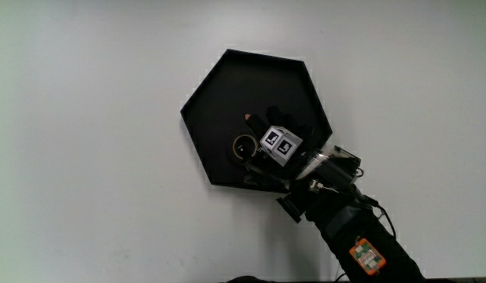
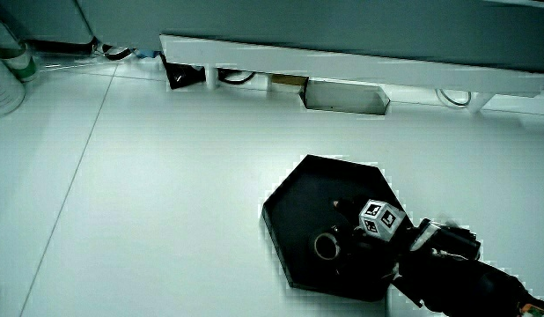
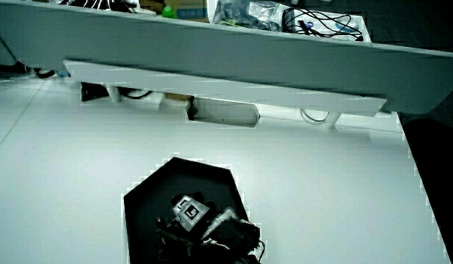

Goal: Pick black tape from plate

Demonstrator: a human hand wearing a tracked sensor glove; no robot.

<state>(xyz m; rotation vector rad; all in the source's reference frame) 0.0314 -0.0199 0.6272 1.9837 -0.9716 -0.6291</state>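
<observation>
Main view: white table [image 1: 86,118]

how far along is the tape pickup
Done: the hand has reached into the black hexagonal plate, beside the black tape. In hand: closing on the roll, which lies flat in the plate; no grasp is visible. Left: grip it and lift it out.

A: How was the light?
B: Bright and even from above; the white surface [image 1: 86,118] looked flat, nearly shadowless in the main view.
A: And the dark things?
B: The black plate [image 1: 227,79] swallowed detail, so the hand [image 1: 278,141] merged into it. In both side views the surface took a cool sheen.
</observation>
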